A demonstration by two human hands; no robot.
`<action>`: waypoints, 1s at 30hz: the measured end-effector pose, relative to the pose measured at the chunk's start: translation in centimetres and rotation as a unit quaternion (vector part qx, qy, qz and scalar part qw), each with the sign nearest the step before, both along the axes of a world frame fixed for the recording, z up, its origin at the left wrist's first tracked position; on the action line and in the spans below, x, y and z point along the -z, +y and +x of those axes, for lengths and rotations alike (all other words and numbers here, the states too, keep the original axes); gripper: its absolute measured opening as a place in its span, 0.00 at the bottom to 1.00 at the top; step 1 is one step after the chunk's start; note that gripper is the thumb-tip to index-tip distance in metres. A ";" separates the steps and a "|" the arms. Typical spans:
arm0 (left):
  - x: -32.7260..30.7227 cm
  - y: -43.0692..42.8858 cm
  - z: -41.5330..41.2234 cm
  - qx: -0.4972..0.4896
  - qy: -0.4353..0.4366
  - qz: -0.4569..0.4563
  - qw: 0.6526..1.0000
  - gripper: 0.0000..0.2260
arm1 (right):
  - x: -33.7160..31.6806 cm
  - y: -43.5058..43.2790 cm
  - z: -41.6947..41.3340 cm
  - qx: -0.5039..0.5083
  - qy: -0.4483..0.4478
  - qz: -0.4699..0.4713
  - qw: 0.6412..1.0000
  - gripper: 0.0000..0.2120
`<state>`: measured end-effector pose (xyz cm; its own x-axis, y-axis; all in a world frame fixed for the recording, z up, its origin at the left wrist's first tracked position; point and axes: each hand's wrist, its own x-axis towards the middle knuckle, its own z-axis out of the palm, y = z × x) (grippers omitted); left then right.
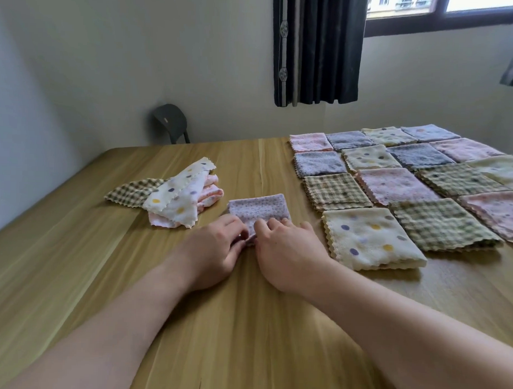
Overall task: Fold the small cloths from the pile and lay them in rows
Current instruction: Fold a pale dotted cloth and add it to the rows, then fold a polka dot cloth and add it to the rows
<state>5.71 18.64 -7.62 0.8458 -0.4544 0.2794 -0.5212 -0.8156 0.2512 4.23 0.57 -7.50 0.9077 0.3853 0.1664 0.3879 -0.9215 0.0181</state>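
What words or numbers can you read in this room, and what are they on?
No words or numbers can be read.
Chair: a tiny pale mark on its back, too small to read.
Curtain: round emblems, too blurred to read.
Purple cloth and folded cloths: only patterns, no writing.

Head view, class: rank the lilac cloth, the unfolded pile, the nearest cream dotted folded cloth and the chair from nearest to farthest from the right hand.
1. Lilac cloth: gripped at its near edge by the right hand.
2. Cream dotted folded cloth: just to its right.
3. Unfolded pile: left, beyond the left hand.
4. Chair: farthest back, left.
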 end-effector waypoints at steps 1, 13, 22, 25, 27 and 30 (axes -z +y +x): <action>0.0 -0.2 0.9 -0.001 -0.006 0.017 1.000 0.12 | -0.7 -0.1 0.8 0.006 0.022 -0.022 0.999 0.13; -2.1 -4.8 13.7 -0.114 0.038 0.191 0.974 0.06 | -3.8 -0.9 14.8 0.069 0.126 -0.200 0.969 0.23; -2.6 -6.5 24.9 -0.181 0.081 0.166 0.966 0.14 | -3.1 -2.4 26.3 0.108 0.103 -0.214 0.965 0.33; -2.4 -7.1 27.9 -0.179 0.075 0.167 0.967 0.14 | -3.0 -2.8 29.4 0.116 0.104 -0.214 0.964 0.34; -1.8 -7.4 30.1 -0.183 0.077 0.164 0.966 0.16 | -2.5 -2.9 31.6 0.122 0.111 -0.223 0.961 0.33; -1.4 -8.1 32.6 -0.199 0.076 0.165 0.963 0.20 | -2.3 -3.0 33.8 0.143 0.118 -0.220 0.958 0.33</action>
